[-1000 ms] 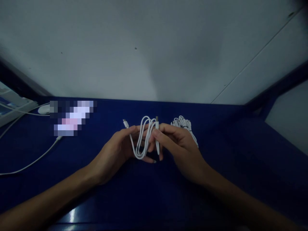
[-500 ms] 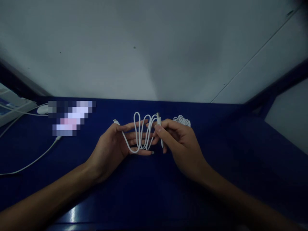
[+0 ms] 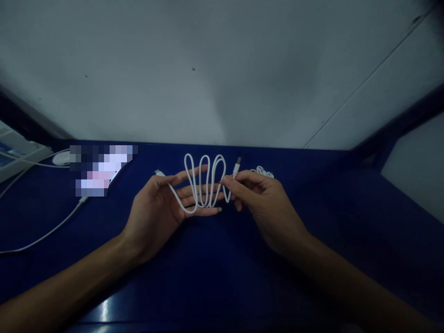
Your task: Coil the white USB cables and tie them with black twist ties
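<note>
A white USB cable [image 3: 189, 167] lies in loose zigzag loops across the fingers of my left hand [image 3: 152, 210]. My left thumb pins the cable near its small plug [image 3: 159, 173], while the other fingers stretch out behind the loops. At the other end, my right hand [image 3: 267, 199] pinches the cable between thumb and index finger. The larger USB plug [image 3: 237, 165] sticks up above the right fingers, tilted to the right. Behind the right hand a bundle of white cable [image 3: 263, 171] rests on the blue surface, partly hidden.
The blue table [image 3: 208, 286] meets a grey-white panel [image 3: 215, 83] at the back. At left lies a blurred-out lit device [image 3: 107, 169] with a white cord [image 3: 65, 225] plugged in. A white rounded item [image 3: 61, 159] and a white box-like object [image 3: 24, 155] are further left.
The loops have spread and shifted up and left with the left hand. The right fingers now grip the cable lower, and the larger plug has swung to the right.
</note>
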`<state>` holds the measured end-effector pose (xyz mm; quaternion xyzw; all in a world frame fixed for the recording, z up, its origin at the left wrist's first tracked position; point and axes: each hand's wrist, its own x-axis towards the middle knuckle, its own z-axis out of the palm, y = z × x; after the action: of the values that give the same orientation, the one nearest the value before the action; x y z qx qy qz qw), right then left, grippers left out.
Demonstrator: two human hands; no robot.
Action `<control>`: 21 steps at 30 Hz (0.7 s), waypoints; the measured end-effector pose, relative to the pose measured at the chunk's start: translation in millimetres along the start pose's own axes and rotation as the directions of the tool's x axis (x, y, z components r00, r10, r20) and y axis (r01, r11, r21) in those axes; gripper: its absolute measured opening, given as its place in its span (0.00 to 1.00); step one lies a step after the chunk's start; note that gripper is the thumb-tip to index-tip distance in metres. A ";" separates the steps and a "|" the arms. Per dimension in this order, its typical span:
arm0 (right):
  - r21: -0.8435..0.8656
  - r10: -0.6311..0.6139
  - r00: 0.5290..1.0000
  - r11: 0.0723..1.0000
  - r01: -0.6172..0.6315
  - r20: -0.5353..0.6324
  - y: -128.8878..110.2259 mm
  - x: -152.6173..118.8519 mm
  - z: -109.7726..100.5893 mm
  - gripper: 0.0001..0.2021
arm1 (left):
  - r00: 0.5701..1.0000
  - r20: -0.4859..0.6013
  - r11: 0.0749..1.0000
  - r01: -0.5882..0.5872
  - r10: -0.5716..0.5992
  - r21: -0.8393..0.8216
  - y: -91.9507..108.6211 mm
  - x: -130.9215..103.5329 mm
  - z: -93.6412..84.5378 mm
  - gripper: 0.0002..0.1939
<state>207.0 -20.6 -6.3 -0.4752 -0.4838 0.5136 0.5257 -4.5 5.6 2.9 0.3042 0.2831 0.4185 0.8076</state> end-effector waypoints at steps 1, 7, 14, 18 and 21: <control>0.030 0.022 1.000 0.999 -0.022 0.003 0.1 0.1 0.2 0.11 | 1.000 0.004 1.000 -0.003 0.003 -0.001 0.0 0.1 0.2 0.30; 0.104 0.076 0.997 0.992 -0.077 0.014 1.6 0.9 -2.0 0.15 | 0.999 -0.030 0.999 -0.019 0.020 0.042 0.1 0.4 3.0 0.29; -0.177 -0.132 0.985 0.978 0.111 -0.111 -3.1 -0.1 -1.5 0.12 | 0.998 -0.027 0.997 -0.055 0.056 0.057 -1.0 -0.3 1.7 0.29; -0.249 -0.200 0.972 0.954 0.165 -0.122 -5.6 -1.3 0.4 0.11 | 0.997 -0.022 0.994 -0.071 0.073 0.089 -1.3 -0.1 -0.3 0.30; -0.245 -0.152 0.983 0.962 0.123 -0.100 -4.8 -1.1 0.0 0.12 | 0.996 -0.026 0.993 -0.077 0.080 0.091 -1.0 0.1 0.3 0.29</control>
<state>207.4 -21.9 -1.6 -0.5295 -0.5416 0.3852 0.5272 -3.8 5.1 2.3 0.3450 0.3016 0.4413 0.7715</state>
